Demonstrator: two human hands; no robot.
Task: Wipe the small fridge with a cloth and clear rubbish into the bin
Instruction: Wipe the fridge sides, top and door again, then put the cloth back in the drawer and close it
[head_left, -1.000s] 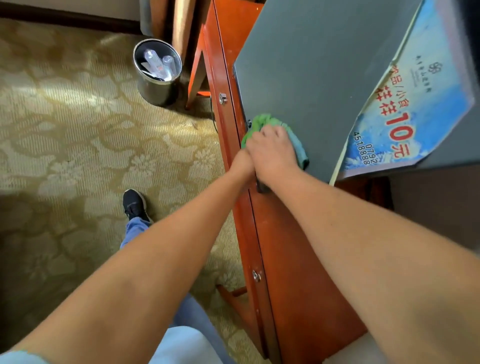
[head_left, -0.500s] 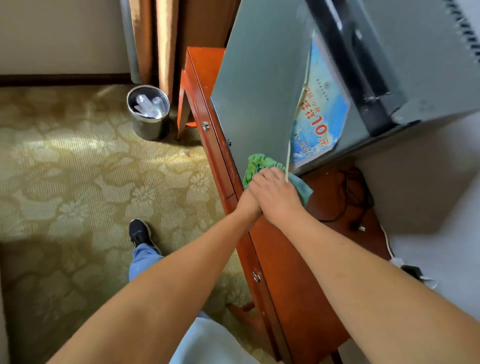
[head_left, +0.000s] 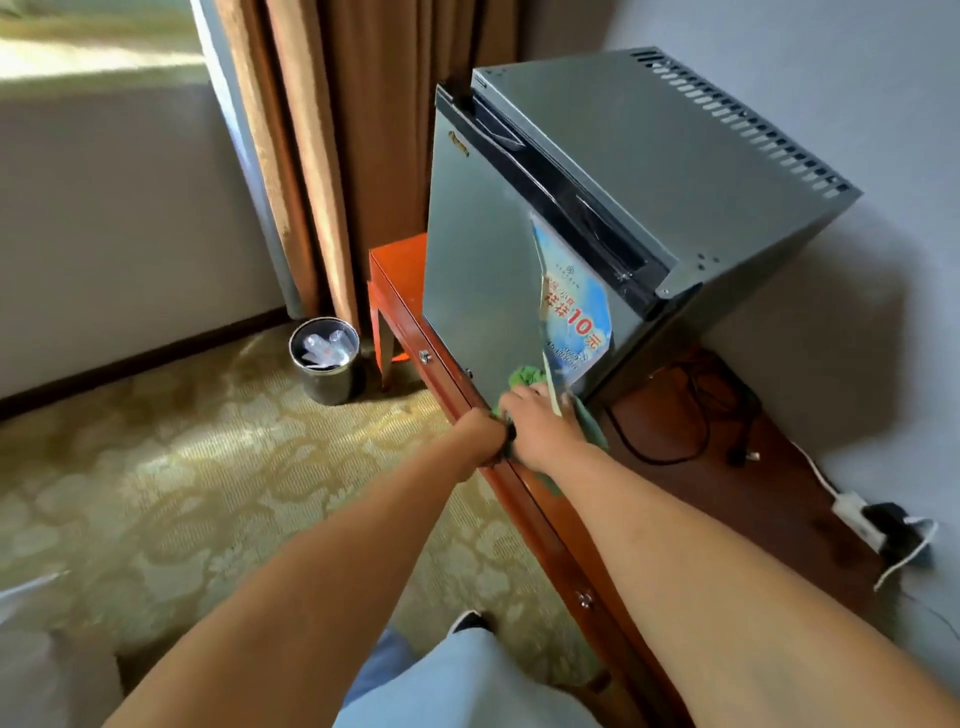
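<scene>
Low on the door of the small fridge (head_left: 478, 270), my right hand (head_left: 540, 426) presses the green cloth (head_left: 524, 376), fingers curled over it; a second ago it worked higher up, so the door is nearly wiped. My left hand (head_left: 480, 436) grips the table (head_left: 675, 457) edge beside it. A peeling sticker (head_left: 574, 317) reads "10元". Beyond, the bin (head_left: 327, 364) already holds bottles.
</scene>
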